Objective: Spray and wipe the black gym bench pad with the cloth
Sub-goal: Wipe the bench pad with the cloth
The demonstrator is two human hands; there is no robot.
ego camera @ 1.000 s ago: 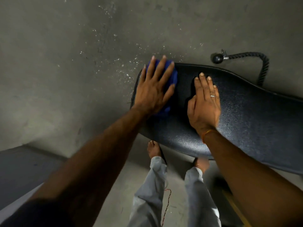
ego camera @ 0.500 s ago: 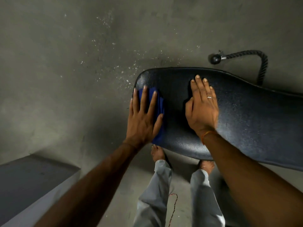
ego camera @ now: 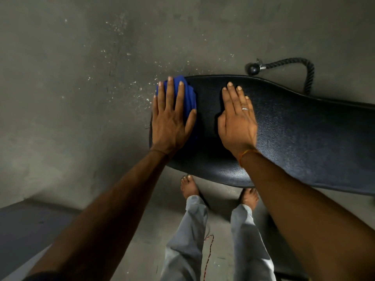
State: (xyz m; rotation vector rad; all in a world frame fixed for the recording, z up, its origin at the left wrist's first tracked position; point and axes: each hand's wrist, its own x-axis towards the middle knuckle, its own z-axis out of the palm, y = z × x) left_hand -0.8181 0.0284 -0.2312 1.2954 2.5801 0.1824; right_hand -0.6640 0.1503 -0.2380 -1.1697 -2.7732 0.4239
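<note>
The wiping step is under way: the left hand (ego camera: pixel 172 122) is lying flat with fingers spread, pressing a blue cloth (ego camera: pixel 187 96) onto the rounded end of the black gym bench pad (ego camera: pixel 304 138), the cloth bunching in soft folds and poking out past the fingertips at the pad's far left corner. The right hand (ego camera: pixel 238 120) is resting open and flat on the pad just beside it, fingers together, gripping nothing and seemingly steadying the pad. The pad is stretching from the middle of the view off to the right edge; its cover is showing a fine pebbled, leather-like grain with a dull sheen and a piped seam along the far edge. No spray bottle is showing, so spraying is probably finished for this patch. The next move is likely calling for firm, even pressure while dragging the cloth along the pad toward the right, with the right hand lifting clear of its path. Beyond the pad, a braided rope handle (ego camera: pixel 292 63) with a round rubber stopper is lying on the rough, speckled concrete floor (ego camera: pixel 81 88).
</note>
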